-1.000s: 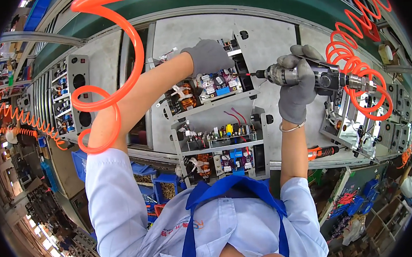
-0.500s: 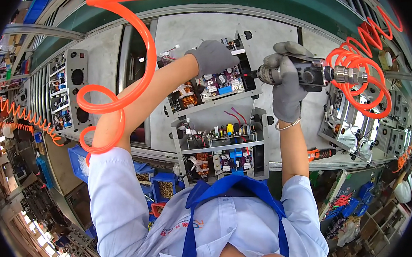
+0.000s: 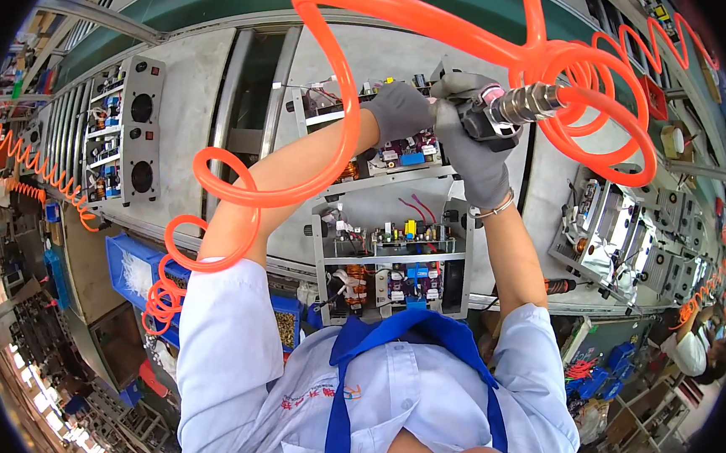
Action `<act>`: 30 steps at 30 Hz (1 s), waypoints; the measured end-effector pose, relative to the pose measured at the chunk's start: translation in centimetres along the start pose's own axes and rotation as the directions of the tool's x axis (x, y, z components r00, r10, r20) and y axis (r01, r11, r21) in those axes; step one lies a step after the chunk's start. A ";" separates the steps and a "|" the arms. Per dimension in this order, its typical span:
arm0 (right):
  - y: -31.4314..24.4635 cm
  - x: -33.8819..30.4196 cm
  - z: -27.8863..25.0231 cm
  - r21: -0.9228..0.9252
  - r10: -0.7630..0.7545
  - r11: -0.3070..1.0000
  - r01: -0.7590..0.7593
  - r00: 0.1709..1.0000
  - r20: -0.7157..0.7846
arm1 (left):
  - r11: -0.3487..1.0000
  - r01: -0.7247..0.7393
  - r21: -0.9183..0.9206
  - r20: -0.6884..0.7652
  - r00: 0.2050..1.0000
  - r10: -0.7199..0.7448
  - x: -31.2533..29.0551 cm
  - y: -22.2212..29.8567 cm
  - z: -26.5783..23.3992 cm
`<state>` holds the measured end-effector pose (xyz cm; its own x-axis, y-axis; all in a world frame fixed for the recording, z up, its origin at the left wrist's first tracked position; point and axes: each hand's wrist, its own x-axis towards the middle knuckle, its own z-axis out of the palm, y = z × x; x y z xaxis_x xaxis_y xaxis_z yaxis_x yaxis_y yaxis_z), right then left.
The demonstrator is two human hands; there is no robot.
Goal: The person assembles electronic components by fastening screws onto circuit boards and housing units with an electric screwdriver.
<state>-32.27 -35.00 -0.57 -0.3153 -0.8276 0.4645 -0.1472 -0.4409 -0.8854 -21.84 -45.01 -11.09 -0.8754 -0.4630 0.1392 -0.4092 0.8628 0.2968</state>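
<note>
Right hand in a grey knit glove keeps a closed grip around the metal pneumatic screwdriver upper right of centre, its coiled orange hose looping beyond, while the gloved left hand presses the open circuit-board chassis.

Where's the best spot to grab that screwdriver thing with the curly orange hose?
Probably around the dark body of the air screwdriver, coming from the side away from the orange coiled hose. The right hand wraps it there now, with the left hand close beside. The hose fitting fills the rear end, so the middle is the free part.
</note>
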 end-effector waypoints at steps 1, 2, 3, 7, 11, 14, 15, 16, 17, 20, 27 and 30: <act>0.0 0.0 0.1 0.099 0.053 0.994 -0.052 0.999 -0.011 | 0.996 -0.055 0.075 -0.034 0.998 0.058 -0.1 -0.2 0.3; -0.1 0.1 -0.1 0.095 0.051 0.994 -0.050 0.999 -0.012 | 0.996 -0.058 0.074 -0.037 0.997 0.061 0.1 0.2 -0.3; -0.4 0.3 -0.4 0.119 0.084 0.989 -0.086 0.996 0.028 | 0.995 -0.059 0.085 0.083 0.995 0.052 0.4 0.5 -1.0; -3.4 0.4 -1.7 0.136 0.162 0.977 -0.165 0.986 0.036 | 0.967 0.220 -0.128 0.100 0.973 -0.208 -1.0 1.7 -3.0; -7.0 -1.0 -4.3 0.415 0.190 0.897 -0.151 0.980 -0.055 | 0.409 0.394 -0.823 0.144 0.842 -0.521 -4.1 2.7 -4.9; -7.7 -3.2 -6.1 0.388 0.046 0.916 0.101 0.935 -0.351 | -0.395 0.252 -0.883 0.424 0.788 -0.446 -5.1 5.1 -7.1; -8.4 -3.6 -6.2 0.400 -0.013 0.899 0.175 0.926 -0.377 | -0.385 0.256 -0.886 0.412 0.816 -0.405 -6.3 5.7 -7.1; -9.2 -4.2 -6.2 0.409 -0.071 0.878 0.249 0.912 -0.403 | -0.376 0.261 -0.889 0.400 0.843 -0.361 -7.7 6.1 -6.8; -9.7 -4.7 -6.3 0.472 -0.077 0.842 0.261 0.925 -0.373 | -0.364 0.264 -0.893 0.396 0.846 -0.358 -8.8 6.5 -6.5; -10.7 -6.1 -6.0 0.539 -0.051 0.805 0.248 0.934 -0.353 | -0.624 0.239 -0.744 0.517 0.798 -0.311 -10.9 8.8 -5.4; -10.2 -7.5 -3.6 0.468 -0.052 0.836 0.287 0.891 -0.452 | -0.720 0.089 -0.688 0.444 0.837 -0.321 -12.2 10.4 -5.0; -10.1 -7.8 -2.9 0.473 -0.034 0.839 0.269 0.893 -0.448 | -0.731 0.104 -0.675 0.469 0.824 -0.316 -12.8 10.9 -5.2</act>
<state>-31.06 -23.06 4.67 -0.6965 -0.5688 0.4374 0.2350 -0.7568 -0.6100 -13.76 -30.73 -4.71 -0.7131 -0.5594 -0.4226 0.3820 -0.8154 0.4349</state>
